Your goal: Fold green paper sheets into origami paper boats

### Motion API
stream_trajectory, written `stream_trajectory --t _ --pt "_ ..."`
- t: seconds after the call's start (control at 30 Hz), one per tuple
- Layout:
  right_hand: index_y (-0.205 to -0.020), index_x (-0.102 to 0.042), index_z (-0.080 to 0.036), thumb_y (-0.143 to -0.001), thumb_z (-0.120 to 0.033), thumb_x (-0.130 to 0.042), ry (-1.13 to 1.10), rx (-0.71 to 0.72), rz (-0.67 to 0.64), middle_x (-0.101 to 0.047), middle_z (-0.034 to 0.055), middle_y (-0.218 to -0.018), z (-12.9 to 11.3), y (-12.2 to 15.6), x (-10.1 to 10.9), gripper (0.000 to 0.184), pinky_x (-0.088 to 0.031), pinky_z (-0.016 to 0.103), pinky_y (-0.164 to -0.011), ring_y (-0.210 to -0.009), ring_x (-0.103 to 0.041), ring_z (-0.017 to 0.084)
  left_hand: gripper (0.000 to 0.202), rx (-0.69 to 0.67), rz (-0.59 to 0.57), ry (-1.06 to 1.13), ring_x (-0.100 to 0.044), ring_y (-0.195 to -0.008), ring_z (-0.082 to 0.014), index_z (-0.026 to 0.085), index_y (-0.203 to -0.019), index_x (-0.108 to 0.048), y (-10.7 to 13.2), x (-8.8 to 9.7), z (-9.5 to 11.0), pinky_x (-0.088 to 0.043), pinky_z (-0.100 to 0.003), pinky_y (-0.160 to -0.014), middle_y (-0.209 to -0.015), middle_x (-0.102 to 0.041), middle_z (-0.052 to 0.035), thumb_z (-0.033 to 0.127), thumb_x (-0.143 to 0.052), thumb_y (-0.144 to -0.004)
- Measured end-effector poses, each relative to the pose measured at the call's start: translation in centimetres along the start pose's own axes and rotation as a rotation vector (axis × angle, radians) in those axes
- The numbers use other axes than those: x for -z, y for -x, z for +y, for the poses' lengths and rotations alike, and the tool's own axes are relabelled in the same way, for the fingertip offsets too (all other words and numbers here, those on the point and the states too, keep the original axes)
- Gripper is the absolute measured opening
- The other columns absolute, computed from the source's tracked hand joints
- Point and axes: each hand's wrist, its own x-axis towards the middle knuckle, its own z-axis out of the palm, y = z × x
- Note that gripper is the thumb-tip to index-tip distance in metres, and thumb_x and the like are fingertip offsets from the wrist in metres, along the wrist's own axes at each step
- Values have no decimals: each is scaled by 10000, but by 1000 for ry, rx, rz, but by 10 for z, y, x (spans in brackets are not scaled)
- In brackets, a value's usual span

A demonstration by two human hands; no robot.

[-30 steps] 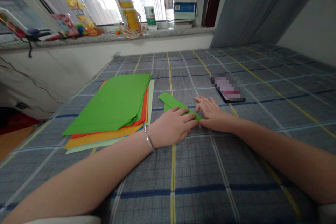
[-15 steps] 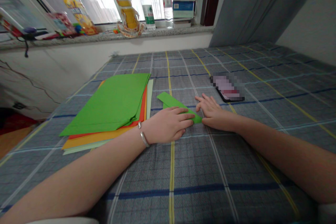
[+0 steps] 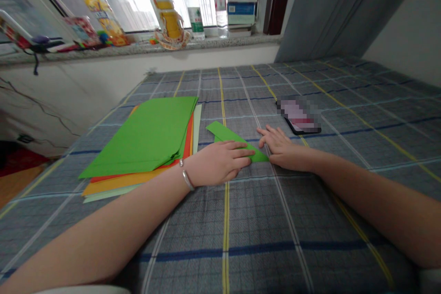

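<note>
A small folded piece of green paper [image 3: 223,133] lies on the plaid cloth, narrowing to a point at its right end. My left hand [image 3: 220,161], with a silver bracelet at the wrist, rests flat over its lower middle, fingers stretched to the right and hiding part of it. At the paper's pointed tip is my right hand [image 3: 277,144], palm down, fingers spread and the thumb side close to the tip; whether it touches the tip I cannot tell. Left of the hands sits a stack of coloured paper [image 3: 144,135], green on top, with red, orange and pale green sheets beneath.
A phone [image 3: 299,117], partly pixelated, lies beyond my right hand on the plaid cloth [image 3: 262,239]. Along the windowsill [image 3: 138,51] stand a juice bottle [image 3: 103,14], a yellow flask [image 3: 168,18], two clear bottles [image 3: 195,9] and boxes [image 3: 241,9].
My right hand has shifted slightly to the right, showing more of the paper's pointed tip. The left hand has slid a little to the left. The paper stack and phone stay put.
</note>
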Motion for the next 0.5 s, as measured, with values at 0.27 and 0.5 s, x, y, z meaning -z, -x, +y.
stream_trajectory --t 0.27,0.5 --pt "-1042 -546 -214 -674 -48 -456 -14 32 -15 -251 84 -1590 4 3 4 414 -114 588 -1158 -1475 -102 295 237 49 75 163 -459 -1307 -261 128 -1108 -590 2 -6 -2 -408 -432 -1093 -1349 -564 -133 168 -435 -933" --pt "-931 -609 -213 -847 -291 -535 -57 32 81 -391 123 -1516 -5 2 10 136 -204 553 -1149 -1443 -245 302 378 224 139 328 -481 -1294 -233 149 -1306 -479 4 -13 -5 -400 -434 -1089 -1351 -553 -137 311 -447 -966"
